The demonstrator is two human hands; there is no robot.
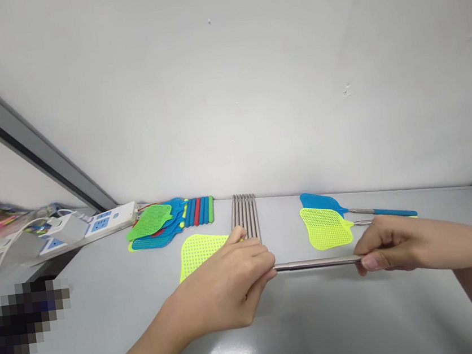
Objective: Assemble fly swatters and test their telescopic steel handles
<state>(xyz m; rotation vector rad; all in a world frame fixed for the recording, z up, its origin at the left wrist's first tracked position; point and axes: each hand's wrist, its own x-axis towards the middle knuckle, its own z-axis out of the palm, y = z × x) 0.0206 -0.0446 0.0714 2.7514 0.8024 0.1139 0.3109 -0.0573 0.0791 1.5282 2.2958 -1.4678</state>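
My left hand [234,279] is closed around the near end of a metal rod [318,263]. A yellow perforated fly swatter head [202,253] shows behind that hand. Its neck is hidden by my fingers, so the join with the rod cannot be seen. My right hand [385,251] pinches the rod's other end between thumb and fingers. The rod lies level between both hands, above the grey table [320,315]. Just beyond my hands, several more metal rods [244,216] lie side by side.
At the left lie stacked green and blue swatter heads [151,221] beside a row of coloured handles [199,210]. A blue fly swatter [324,203] and a yellow fly swatter [327,228] lie at the right. A power strip [108,221] with a plugged-in white adapter [68,228] sits far left, before the wall.
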